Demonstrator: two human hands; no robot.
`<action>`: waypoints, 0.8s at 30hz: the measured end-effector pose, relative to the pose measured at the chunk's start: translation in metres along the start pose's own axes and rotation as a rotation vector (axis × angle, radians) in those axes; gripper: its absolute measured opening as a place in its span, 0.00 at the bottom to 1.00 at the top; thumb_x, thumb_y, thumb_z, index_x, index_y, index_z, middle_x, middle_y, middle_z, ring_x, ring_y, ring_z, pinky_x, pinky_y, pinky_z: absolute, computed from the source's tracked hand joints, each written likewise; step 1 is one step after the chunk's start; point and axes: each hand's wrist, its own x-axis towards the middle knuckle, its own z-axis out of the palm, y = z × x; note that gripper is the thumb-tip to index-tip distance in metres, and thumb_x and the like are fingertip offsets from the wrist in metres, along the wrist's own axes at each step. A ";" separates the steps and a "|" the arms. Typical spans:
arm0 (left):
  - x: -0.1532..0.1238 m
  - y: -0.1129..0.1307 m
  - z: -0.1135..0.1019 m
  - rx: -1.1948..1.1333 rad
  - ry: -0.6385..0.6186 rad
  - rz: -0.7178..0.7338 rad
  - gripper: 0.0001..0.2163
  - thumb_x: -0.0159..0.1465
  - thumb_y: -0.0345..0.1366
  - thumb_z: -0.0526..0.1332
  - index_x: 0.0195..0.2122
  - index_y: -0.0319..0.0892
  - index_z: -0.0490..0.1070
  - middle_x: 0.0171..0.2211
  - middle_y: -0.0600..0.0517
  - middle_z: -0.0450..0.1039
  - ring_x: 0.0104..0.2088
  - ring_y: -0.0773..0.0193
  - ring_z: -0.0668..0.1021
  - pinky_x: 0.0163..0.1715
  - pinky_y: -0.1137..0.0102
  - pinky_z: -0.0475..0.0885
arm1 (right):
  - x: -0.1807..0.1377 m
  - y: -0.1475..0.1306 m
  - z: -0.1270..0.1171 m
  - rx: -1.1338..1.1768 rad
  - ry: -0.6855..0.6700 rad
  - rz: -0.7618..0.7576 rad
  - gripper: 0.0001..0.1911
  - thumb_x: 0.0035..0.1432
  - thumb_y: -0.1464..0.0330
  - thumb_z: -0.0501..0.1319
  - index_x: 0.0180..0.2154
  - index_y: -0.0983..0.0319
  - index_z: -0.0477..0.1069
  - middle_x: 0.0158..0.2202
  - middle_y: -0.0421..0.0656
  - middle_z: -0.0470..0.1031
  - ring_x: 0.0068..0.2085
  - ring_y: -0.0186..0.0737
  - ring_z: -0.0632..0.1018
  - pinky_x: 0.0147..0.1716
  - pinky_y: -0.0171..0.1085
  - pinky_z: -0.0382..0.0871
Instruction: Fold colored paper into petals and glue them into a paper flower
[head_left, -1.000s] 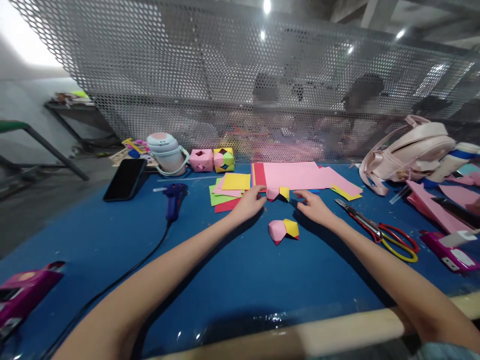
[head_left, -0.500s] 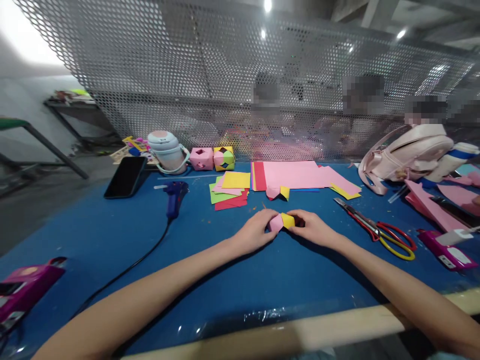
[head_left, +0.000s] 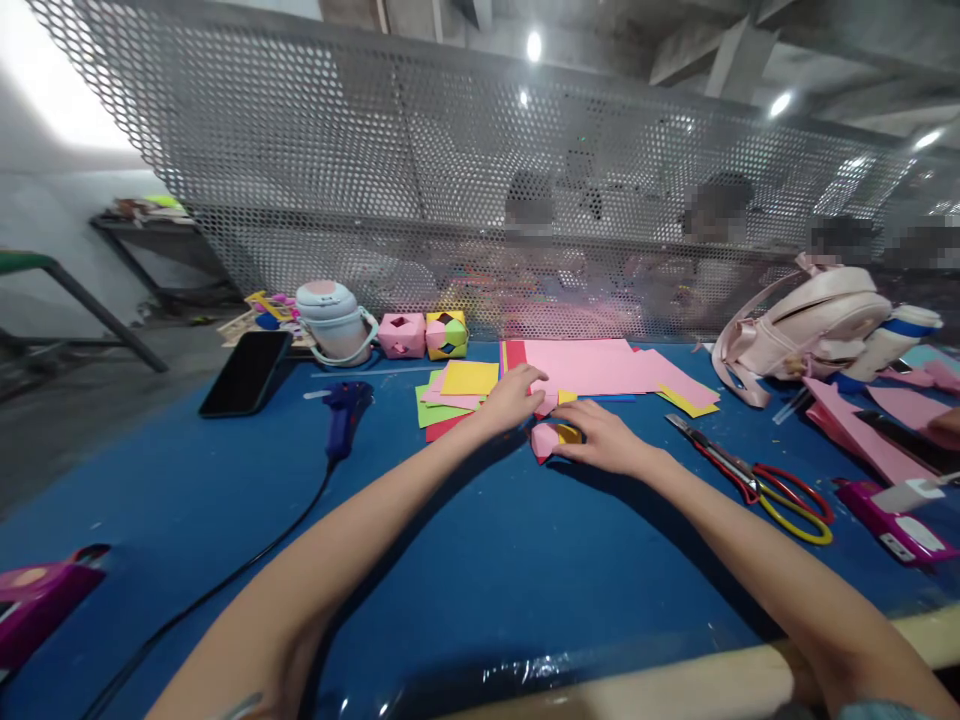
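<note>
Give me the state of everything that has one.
Near folded piece, right hand at its yellow side, grip unclear.
Far folded piece, partly hidden, left hand at its pink side.
Phone, screen dark.
Jug, upright, lid on.
Glue gun, lying down.
Pink paper cube, assembled.
Scissors, laid flat.

Perforated screen [head_left: 315, 140], bright ceiling lights [head_left: 533, 46], pale wall [head_left: 45, 215] and grey floor [head_left: 112, 405] at left

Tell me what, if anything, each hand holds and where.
Right hand: the nearer folded paper piece, by its yellow side. Left hand: at the farther piece, pink side; grip unclear.
</note>
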 end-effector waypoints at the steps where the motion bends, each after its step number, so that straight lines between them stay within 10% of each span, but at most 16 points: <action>1: 0.007 -0.002 0.002 -0.002 -0.022 0.000 0.14 0.58 0.31 0.52 0.45 0.37 0.68 0.46 0.44 0.70 0.48 0.59 0.71 0.50 0.65 0.64 | 0.004 -0.001 0.000 -0.046 -0.050 -0.060 0.24 0.54 0.58 0.57 0.51 0.61 0.63 0.49 0.48 0.68 0.49 0.45 0.68 0.47 0.43 0.63; 9: 0.023 -0.005 0.013 0.020 -0.196 0.084 0.17 0.59 0.32 0.51 0.50 0.36 0.66 0.49 0.45 0.69 0.50 0.62 0.70 0.51 0.70 0.63 | 0.000 -0.003 -0.004 -0.204 -0.213 -0.075 0.20 0.60 0.58 0.50 0.51 0.59 0.63 0.47 0.47 0.70 0.45 0.44 0.70 0.40 0.40 0.66; 18: 0.027 0.016 0.014 0.274 -0.456 0.109 0.25 0.56 0.40 0.57 0.56 0.58 0.57 0.62 0.49 0.46 0.57 0.45 0.58 0.49 0.52 0.62 | -0.046 0.005 -0.032 -0.189 -0.210 0.222 0.29 0.55 0.54 0.55 0.56 0.57 0.58 0.56 0.48 0.62 0.53 0.50 0.67 0.47 0.48 0.64; 24: 0.029 0.018 0.019 0.285 -0.509 0.145 0.19 0.59 0.36 0.54 0.52 0.56 0.64 0.61 0.47 0.50 0.54 0.44 0.64 0.43 0.52 0.65 | -0.043 0.025 -0.067 0.041 -0.462 0.086 0.41 0.46 0.76 0.57 0.60 0.51 0.47 0.64 0.40 0.44 0.61 0.46 0.56 0.55 0.45 0.57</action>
